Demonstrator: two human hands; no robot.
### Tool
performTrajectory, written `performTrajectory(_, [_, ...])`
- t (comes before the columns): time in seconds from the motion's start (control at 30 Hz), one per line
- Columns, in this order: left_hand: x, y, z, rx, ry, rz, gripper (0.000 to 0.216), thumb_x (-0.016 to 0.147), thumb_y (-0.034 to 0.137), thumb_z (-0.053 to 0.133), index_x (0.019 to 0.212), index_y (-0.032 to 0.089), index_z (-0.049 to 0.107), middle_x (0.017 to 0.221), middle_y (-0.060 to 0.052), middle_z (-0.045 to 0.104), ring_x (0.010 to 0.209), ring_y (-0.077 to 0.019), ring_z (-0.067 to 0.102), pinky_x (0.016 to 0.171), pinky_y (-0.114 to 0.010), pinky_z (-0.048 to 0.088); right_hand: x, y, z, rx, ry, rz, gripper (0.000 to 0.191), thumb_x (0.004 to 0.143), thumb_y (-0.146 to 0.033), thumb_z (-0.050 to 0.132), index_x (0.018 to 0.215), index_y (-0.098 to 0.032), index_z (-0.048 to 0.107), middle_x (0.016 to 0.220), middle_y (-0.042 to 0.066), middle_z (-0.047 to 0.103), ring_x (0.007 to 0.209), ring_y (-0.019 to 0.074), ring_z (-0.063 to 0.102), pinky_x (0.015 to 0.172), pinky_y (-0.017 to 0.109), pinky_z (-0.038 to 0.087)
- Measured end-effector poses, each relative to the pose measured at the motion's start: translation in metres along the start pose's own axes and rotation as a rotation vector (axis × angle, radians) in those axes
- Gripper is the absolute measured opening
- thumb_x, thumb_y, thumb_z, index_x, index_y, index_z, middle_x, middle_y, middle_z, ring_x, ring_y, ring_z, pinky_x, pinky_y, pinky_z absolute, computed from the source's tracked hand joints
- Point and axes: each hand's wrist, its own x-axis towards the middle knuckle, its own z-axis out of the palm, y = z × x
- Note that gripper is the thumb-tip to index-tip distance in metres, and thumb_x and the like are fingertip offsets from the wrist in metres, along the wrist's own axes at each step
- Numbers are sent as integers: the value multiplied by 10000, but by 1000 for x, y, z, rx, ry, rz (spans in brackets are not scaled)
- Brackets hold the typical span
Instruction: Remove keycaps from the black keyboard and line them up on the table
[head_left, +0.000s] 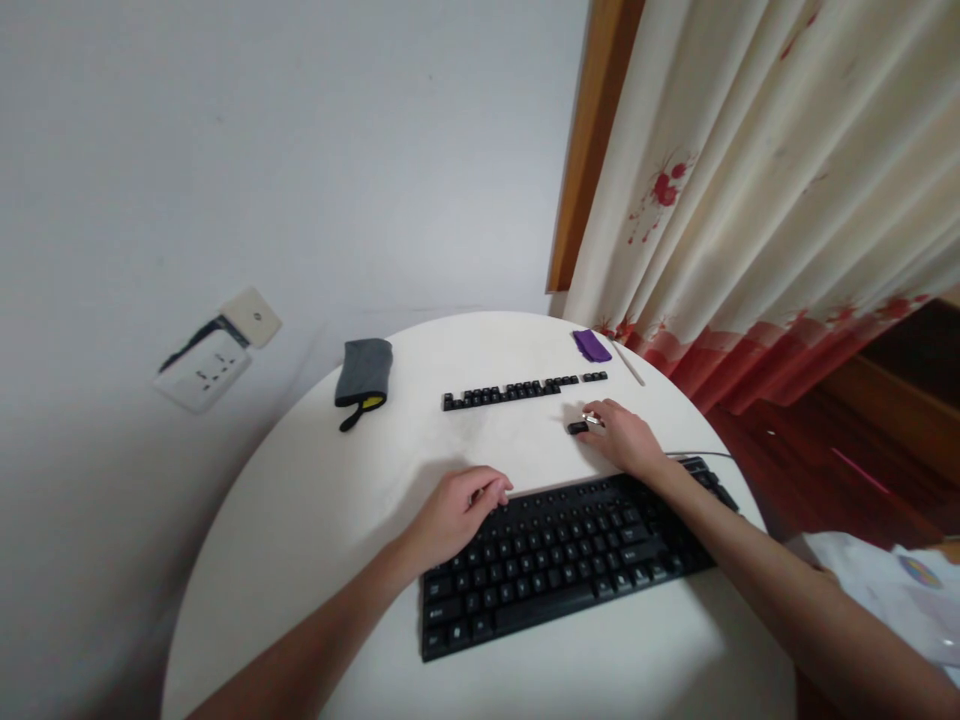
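Note:
A black keyboard lies slightly askew on a round white table, its function keys along the far side. My left hand rests over its far left corner with curled fingers; whether something is between them is hidden. Beyond the keyboard's right half, my right hand pinches a small shiny metal piece whose exact kind I cannot tell. Right by those fingertips, on the tabletop, is a black keycap; I cannot tell whether the metal touches it. Loose black keycaps form rows farther back.
A grey cloth pouch with a black loop sits at the back left. A folded purple cloth and a thin pale stick lie at the back right. Wall, socket and curtain border the table. A cable trails right.

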Motion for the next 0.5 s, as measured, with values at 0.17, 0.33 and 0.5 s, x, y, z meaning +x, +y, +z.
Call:
performTrajectory(0.17, [0, 0, 0, 5, -5, -7, 308, 1002, 305, 445, 889, 164, 695, 806, -23, 706, 768, -147, 644, 734, -247, 467, 11, 0, 6, -30, -20, 74, 154, 879, -353, 651, 946, -215, 672, 981, 62, 701, 850, 203, 646, 675, 257, 378])
performTrajectory(0.33, [-1, -1, 0, 16, -8, -6, 309, 1003, 302, 445, 883, 168, 696, 806, -22, 709, 774, -149, 647, 740, -252, 466, 35, 9, 5, -15, -6, 178, 120, 850, -330, 664, 857, -210, 668, 865, 58, 714, 768, 195, 632, 603, 255, 319])
performTrajectory(0.5, [0, -1, 0, 19, -10, -1, 307, 1002, 305, 449, 880, 170, 696, 806, -22, 711, 774, -151, 649, 743, -251, 466, 53, 10, 7, 6, 20, 213, 123, 836, -337, 675, 893, -228, 671, 881, 40, 724, 799, 198, 643, 600, 251, 327])
